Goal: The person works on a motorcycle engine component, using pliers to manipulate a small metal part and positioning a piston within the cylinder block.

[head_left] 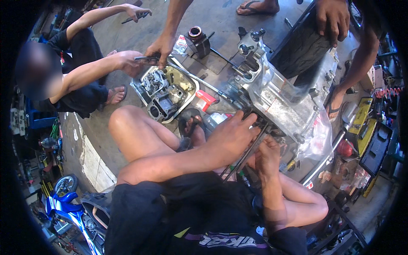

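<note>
Silver engine casing, set just beyond us, presumably for close reach
Left hand, fingers curled at its near end; right hand, fingertips bunched beside a dark slender strip, perhaps steadying it; whether either pinches, we cannot tell

A single wide fisheye view looks steeply down from the wearer's head, over the black shirt along its lower edge and outward to the engine casing. The left hand and right hand sit near, just right of centre; the blue motorcycle leans at the curved rim.
</note>
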`<state>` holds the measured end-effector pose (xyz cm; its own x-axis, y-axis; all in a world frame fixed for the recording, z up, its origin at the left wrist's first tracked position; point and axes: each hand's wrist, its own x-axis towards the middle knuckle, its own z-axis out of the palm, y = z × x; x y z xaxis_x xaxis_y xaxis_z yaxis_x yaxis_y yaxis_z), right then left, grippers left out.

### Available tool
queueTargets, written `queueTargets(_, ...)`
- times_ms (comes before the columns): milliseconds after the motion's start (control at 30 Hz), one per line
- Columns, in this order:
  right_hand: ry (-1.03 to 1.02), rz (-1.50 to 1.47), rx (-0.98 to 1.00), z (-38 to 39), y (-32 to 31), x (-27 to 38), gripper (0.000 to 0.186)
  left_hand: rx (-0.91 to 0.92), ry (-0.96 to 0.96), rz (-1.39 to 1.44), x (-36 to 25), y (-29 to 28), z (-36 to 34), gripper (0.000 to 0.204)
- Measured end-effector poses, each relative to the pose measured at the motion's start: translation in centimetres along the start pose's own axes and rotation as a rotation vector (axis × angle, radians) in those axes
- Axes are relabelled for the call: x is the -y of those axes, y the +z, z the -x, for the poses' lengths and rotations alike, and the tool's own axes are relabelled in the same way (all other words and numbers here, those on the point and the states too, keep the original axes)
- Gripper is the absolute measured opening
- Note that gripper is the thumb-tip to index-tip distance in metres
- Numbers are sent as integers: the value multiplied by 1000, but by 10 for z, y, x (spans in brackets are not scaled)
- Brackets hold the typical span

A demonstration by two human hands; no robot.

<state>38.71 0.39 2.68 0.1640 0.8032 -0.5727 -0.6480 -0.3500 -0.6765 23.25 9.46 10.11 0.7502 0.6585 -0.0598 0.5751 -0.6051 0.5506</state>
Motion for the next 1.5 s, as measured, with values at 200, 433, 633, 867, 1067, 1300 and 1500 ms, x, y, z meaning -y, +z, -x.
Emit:
queueTargets(200, -11, -4, 16, 0, -2, -1, 8, 21, -5, 22, 1, 0, 0, 40)
queueTargets(433, 7, -18, 58, -3, -13, -7, 7, 54, -8, 25, 0, 1, -2, 40)
queueTargets(633, 11, -40, 61, -2, -9, -4, 8, 42, 12, 55, 2, 1, -1, 40)
queueTargets(867, 34, -45, 61, -1, -11, -3, 7, 48, 3, 53, 0, -2, -2, 40)
queueTargets(1067, 14, -22, 43, 1, -10, -1, 7, 96, 21, 39, 1, -1, -4, 44)
queueTargets(1300, 30, -12, 20, 3, -10, 1, 8, 39, 38, 54, -1, 2, -4, 43)
queueTargets(1500, 66, -77, 28, 1, -17, -2, 10, 42, 28, 58, -3, 4, -6, 42)
